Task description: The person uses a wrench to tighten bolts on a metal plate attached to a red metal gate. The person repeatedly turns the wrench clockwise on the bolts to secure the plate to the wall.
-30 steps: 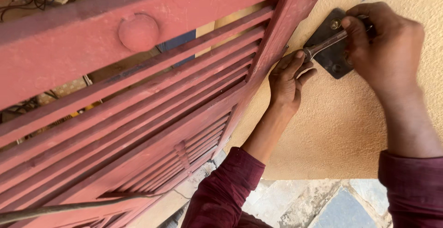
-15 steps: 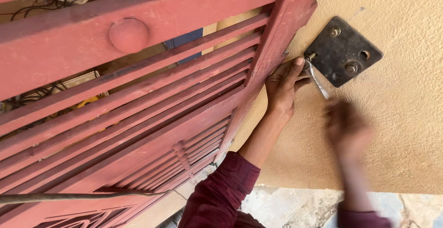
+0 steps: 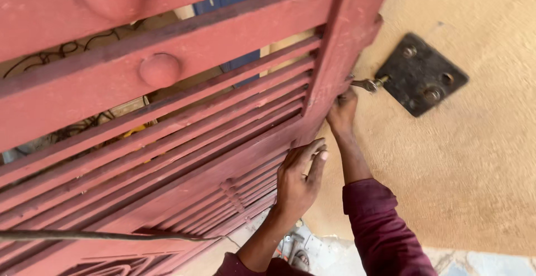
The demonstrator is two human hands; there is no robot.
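Since a moment ago, the right hand has dropped off the plate and now sits up at the gate's edge, and the left hand has slid lower down the red metal gate. Nearest the camera, the left one lies flat and open on a slanted bar, holding nothing. Right hand's grip is closed around a small wrench, though the gate post hides most of those fingers and the handle. What shows of the wrench runs roughly level, with its head pointing right at a bolt on the dark square wall plate. That plate is fixed to a tan plaster wall. Behind the bars I can only make out a blue panel and black wires. Floor clutter is too blurry to tell.
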